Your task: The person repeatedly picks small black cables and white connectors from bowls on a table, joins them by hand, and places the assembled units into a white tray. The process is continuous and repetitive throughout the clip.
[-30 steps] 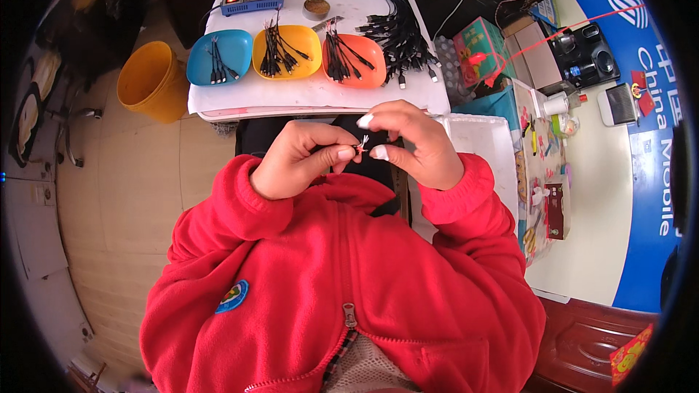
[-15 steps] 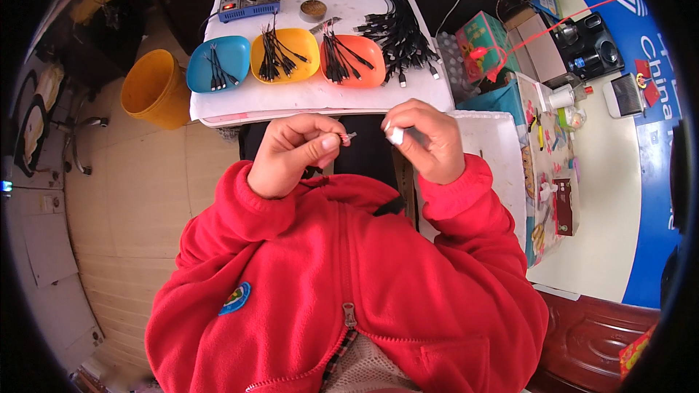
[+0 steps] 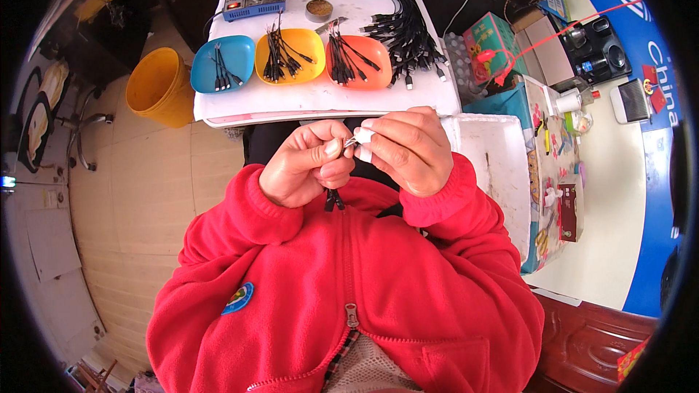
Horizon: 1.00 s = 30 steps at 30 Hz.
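Above my lap, my left hand (image 3: 312, 164) is closed round a few thin black cables (image 3: 333, 199), whose black connector ends hang below the fingers. Bare wire ends (image 3: 350, 143) poke out between its thumb and forefinger. My right hand (image 3: 415, 147) meets it from the right, its fingertips pinched on those wire ends. White wrapping (image 3: 362, 135) covers the tips of the right thumb and a finger. Just beyond the hands, short black cables lie in a blue tray (image 3: 245, 47), a yellow tray (image 3: 318, 73) and an orange tray (image 3: 384, 76).
Behind the trays on the white-covered table (image 3: 291, 105) stand a blue solder pot (image 3: 253, 9) and a small round tin (image 3: 319, 9). A large bundle of black cables (image 3: 397, 25) spreads at the table's right. A white foam box (image 3: 495, 175) sits right; a yellow bucket (image 3: 156, 87) stands left.
My hands have come together: the right moved left onto the wire ends, which the left holds. The connector ends now show below my left hand.
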Each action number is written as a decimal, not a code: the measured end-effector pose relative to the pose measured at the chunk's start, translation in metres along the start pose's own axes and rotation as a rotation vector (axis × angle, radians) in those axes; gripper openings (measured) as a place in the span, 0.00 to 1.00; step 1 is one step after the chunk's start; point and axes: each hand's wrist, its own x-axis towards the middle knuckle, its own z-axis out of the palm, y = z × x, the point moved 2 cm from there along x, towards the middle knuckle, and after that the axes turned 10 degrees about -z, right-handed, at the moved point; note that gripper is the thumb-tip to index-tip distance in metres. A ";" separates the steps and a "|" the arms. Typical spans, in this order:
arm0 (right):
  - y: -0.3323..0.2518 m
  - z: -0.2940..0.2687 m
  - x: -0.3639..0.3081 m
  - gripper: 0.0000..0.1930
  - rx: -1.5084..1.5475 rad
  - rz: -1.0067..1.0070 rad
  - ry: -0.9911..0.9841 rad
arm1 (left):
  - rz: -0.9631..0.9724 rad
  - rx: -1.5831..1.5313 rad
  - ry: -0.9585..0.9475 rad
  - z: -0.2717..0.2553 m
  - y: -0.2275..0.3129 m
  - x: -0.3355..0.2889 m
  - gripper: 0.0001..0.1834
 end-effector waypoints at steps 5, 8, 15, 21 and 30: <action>-0.003 -0.004 0.002 0.13 -0.028 0.000 -0.020 | -0.052 -0.035 -0.013 -0.001 -0.003 -0.001 0.08; -0.003 -0.006 0.005 0.10 -0.013 -0.006 -0.047 | -0.064 -0.023 0.014 0.000 -0.004 -0.001 0.07; -0.004 0.005 -0.015 0.06 1.199 0.990 -0.070 | 0.078 0.808 0.303 0.007 0.011 -0.011 0.04; -0.004 0.003 -0.019 0.07 1.071 1.032 -0.046 | 0.120 0.660 0.261 0.002 0.008 -0.007 0.05; -0.009 -0.004 -0.010 0.17 0.141 0.217 -0.155 | 0.102 0.503 0.235 -0.002 0.002 -0.002 0.05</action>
